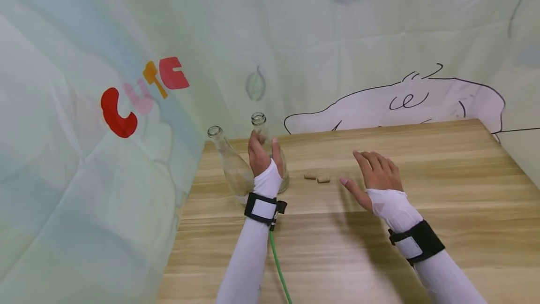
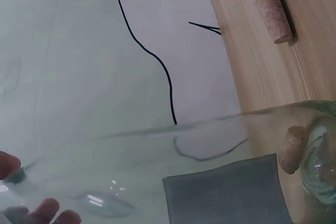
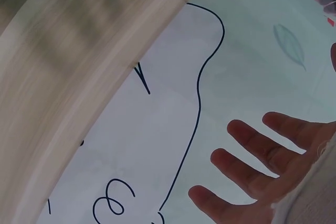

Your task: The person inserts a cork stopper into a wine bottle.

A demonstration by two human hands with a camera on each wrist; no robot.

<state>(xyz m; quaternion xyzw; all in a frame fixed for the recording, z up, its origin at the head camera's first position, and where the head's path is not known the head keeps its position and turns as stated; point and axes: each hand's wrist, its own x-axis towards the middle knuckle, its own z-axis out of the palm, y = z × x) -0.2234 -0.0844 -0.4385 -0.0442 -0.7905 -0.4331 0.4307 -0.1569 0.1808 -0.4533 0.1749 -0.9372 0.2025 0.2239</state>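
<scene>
Around the upper part of a clear glass bottle (image 1: 284, 172) my left hand (image 1: 263, 156) curls its fingers, with the thumb on the right side. The bottle's open mouth shows above the hand. In the left wrist view a dark grey patch (image 2: 226, 192) covers part of its side, and a cork (image 2: 294, 149) shows through the glass near the base; inside or behind, I cannot tell. Two corks (image 1: 323, 179) lie on the table right of the bottle. My right hand (image 1: 379, 172) hovers to their right, fingers spread, holding nothing.
A second clear glass bottle (image 1: 232, 161) stands left of the left hand, its lower part partly hidden by the wrist. The wood-grain table (image 1: 455, 182) meets printed cloth (image 1: 139, 191) at its left and back edges. A green cable (image 1: 276, 262) hangs from the left wristband.
</scene>
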